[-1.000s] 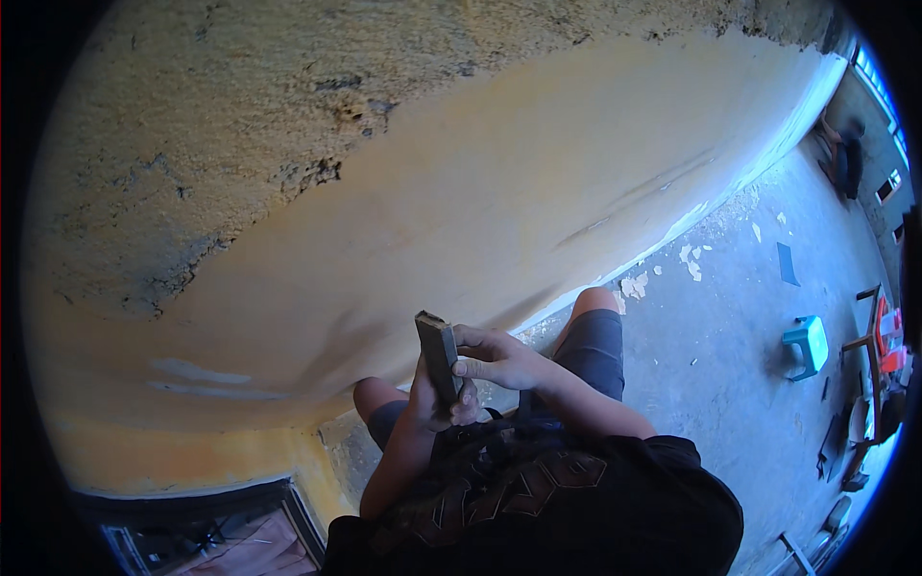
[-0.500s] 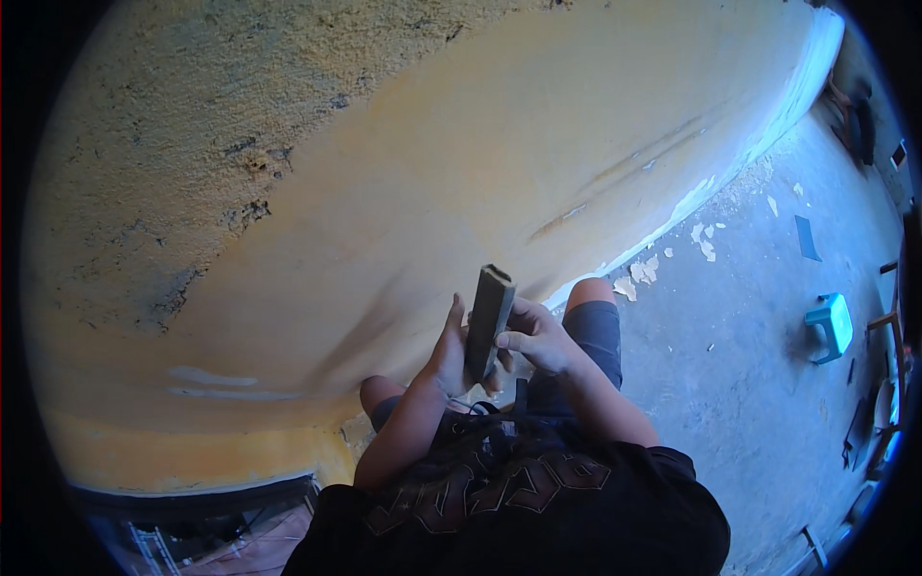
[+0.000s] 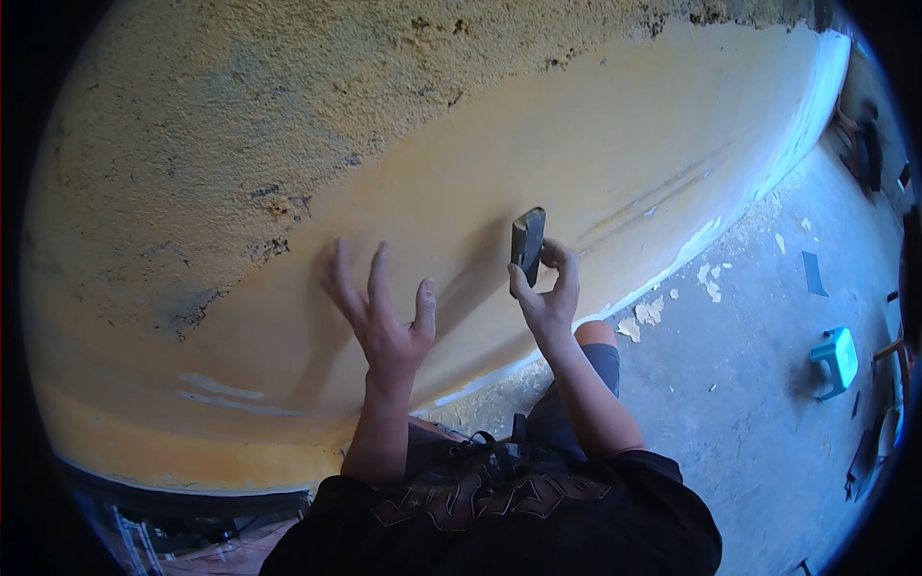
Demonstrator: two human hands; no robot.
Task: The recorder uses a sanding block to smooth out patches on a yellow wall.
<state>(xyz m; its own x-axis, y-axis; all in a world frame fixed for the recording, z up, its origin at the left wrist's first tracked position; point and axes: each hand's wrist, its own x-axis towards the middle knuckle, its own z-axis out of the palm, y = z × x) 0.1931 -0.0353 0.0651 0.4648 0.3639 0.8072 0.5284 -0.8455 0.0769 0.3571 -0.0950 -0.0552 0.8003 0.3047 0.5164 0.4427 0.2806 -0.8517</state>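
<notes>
My right hand (image 3: 549, 296) grips a dark, narrow sanding block (image 3: 527, 242) between thumb and fingers, holding it upright in front of the yellow wall (image 3: 471, 154). The block looks wrapped in grey sandpaper, with a paler top end. To its left, my left hand (image 3: 389, 328) is raised with fingers spread and nothing in it. Its fingertips are close to the wall; whether they touch it I cannot tell.
Rough, pitted plaster (image 3: 221, 125) covers the wall's upper part, above a smoother band. Paint flakes (image 3: 650, 311) lie on the grey floor (image 3: 711, 432) along the wall's foot. A turquoise stool (image 3: 837, 361) and a dark flat sheet (image 3: 813, 274) are at the right.
Both hands have moved up and apart from near my lap. The left hand has let go of the block and spread its fingers; the right has carried the block toward the wall.
</notes>
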